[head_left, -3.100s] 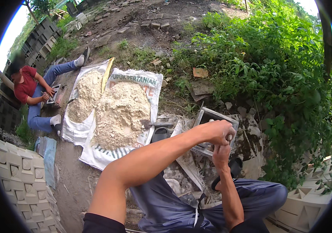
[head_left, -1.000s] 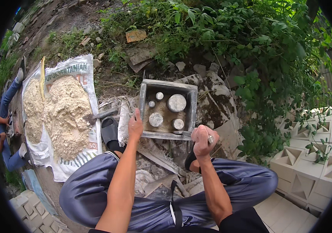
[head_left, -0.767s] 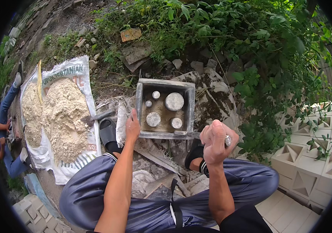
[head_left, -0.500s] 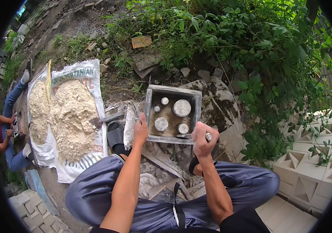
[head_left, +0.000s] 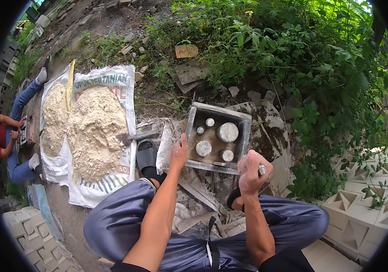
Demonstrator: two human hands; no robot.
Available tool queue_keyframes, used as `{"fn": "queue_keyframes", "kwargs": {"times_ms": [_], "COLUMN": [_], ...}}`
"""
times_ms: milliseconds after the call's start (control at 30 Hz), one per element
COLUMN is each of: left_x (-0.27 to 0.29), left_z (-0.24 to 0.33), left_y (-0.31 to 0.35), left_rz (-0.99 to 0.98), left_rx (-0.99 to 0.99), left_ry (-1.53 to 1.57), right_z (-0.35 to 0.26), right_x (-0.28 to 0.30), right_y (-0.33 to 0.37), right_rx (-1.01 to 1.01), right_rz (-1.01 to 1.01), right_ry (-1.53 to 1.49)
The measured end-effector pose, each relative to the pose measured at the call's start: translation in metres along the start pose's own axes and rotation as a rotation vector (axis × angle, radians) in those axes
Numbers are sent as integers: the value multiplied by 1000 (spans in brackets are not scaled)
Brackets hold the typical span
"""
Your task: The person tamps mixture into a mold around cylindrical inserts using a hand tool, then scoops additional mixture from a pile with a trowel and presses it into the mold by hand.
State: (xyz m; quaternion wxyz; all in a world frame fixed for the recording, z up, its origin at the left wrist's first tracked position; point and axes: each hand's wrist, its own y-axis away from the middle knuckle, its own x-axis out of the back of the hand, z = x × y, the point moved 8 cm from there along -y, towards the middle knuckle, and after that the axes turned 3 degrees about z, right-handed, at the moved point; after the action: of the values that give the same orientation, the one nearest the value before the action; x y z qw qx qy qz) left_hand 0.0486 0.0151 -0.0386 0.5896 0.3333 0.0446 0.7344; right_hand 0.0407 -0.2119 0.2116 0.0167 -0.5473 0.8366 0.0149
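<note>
A grey square mould box [head_left: 194, 119] lies in front of my crossed legs. Pale round cylinders of different sizes, such as the large one [head_left: 227, 132], stand inside on sandy material [head_left: 210, 140]. At the box's near left corner, my left hand [head_left: 179, 154] is closed on the wall, thumb pointing up. By the near right corner, my right hand [head_left: 253, 173] wraps round the grey handle [head_left: 262, 170] of a tool. A thin part of that tool seems to reach along the box's near wall; its full shape is hidden by the hand.
To the left, heaps of beige powder [head_left: 95, 131] lie on white sacks [head_left: 130, 86], with a trowel [head_left: 144, 135] stuck in one. Another person [head_left: 8, 136] works at the far left. Patterned pale blocks [head_left: 352, 204] are stacked right; plants [head_left: 284, 50] grow behind.
My view has turned a little, so the box, sacks and hands all appear farther right. Both hands stay at nearly the same places on the box.
</note>
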Motion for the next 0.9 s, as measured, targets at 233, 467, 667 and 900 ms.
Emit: {"fn": "queue_keyframes", "kwargs": {"times_ms": [233, 467, 667, 900], "left_x": [9, 8, 114, 297], "left_z": [20, -8, 85, 196], "left_y": [2, 10, 19, 81], "left_rz": [22, -187, -444, 150], "left_rx": [-29, -93, -193, -264], "left_ry": [-9, -441, -982, -275], "right_z": [60, 158, 95, 14], "right_x": [-9, -2, -10, -91], "right_y": [25, 28, 11, 43], "right_rx": [387, 83, 145, 202], "right_rz": [-160, -194, -153, -567], "right_ry": [192, 231, 328, 254]}}
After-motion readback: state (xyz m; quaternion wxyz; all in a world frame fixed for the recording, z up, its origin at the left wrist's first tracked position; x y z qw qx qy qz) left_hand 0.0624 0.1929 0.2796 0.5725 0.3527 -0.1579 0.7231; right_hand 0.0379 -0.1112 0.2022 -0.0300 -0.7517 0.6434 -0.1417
